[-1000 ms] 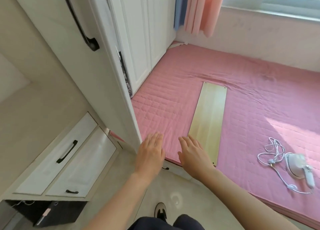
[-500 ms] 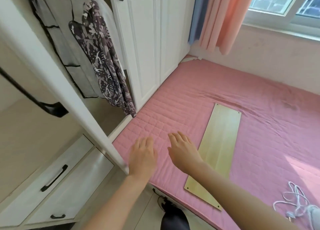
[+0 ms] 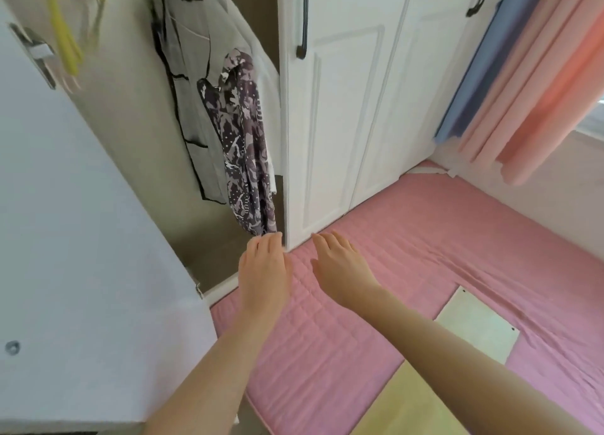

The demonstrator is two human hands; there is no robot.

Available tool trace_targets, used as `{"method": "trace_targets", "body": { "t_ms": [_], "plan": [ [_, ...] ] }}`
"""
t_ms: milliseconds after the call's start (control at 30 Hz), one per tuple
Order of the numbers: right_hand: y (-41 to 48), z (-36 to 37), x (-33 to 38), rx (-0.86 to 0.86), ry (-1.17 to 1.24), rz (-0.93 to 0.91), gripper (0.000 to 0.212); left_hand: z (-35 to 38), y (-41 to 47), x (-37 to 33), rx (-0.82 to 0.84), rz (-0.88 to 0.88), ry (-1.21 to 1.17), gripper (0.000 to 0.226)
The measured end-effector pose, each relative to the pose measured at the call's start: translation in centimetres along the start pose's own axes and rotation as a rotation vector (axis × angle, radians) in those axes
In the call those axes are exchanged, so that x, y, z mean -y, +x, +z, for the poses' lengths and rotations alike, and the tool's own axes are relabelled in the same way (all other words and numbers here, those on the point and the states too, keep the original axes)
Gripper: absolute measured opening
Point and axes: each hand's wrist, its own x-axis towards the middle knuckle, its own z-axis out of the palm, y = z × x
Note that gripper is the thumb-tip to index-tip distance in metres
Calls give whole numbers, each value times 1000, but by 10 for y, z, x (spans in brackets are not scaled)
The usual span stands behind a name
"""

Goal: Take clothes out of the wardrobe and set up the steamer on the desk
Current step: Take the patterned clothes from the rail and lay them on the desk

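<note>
Two bare forearms are seen stretched forward from the bottom edge, and both hands are held flat, palms down, fingers extended and lightly together, nothing grasped in either. The left hand (image 3: 265, 264) is poised over the near corner of the pink quilted mattress (image 3: 327, 353), its fingertips just below the hem of a patterned purple garment (image 3: 246, 160), though contact cannot be told from this angle. The right hand (image 3: 340, 268) is held just beside it, over the mattress, empty as well. A pale wooden board (image 3: 477, 326) is laid flat on the mattress beyond the right forearm. To the left, the open wardrobe door (image 3: 81, 238) fills the near frame (its inner face plain white). Inside the wardrobe (image 3: 130, 124), the purple garment is hung beside a light grey garment with black trim (image 3: 192, 91), and blurred yellow hangers (image 3: 68, 35) are glimpsed above. Further back, closed white doors (image 3: 359, 107) with dark handles are lined along the mattress, and blue and pink curtains (image 3: 529, 84) are hung in the far corner. No steamer is seen in this view.
</note>
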Motion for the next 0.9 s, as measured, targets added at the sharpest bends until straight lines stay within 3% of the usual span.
{"method": "trace_targets", "body": {
  "t_ms": [433, 633, 800, 900],
  "plan": [
    [167, -96, -20, -234, -15, -282, 43, -51, 173, 19, -279, -166, 52, 37],
    [231, -136, -15, -340, -32, -354, 37, -82, 240, 24, -353, -95, 75, 38],
    [277, -169, -8, -404, 25, -393, 38, -106, 287, 17, -346, 82, 121, 40],
    [302, -183, -5, -432, -81, -446, 37, -114, 310, 19, -331, 143, 170, 43]
  ]
}}
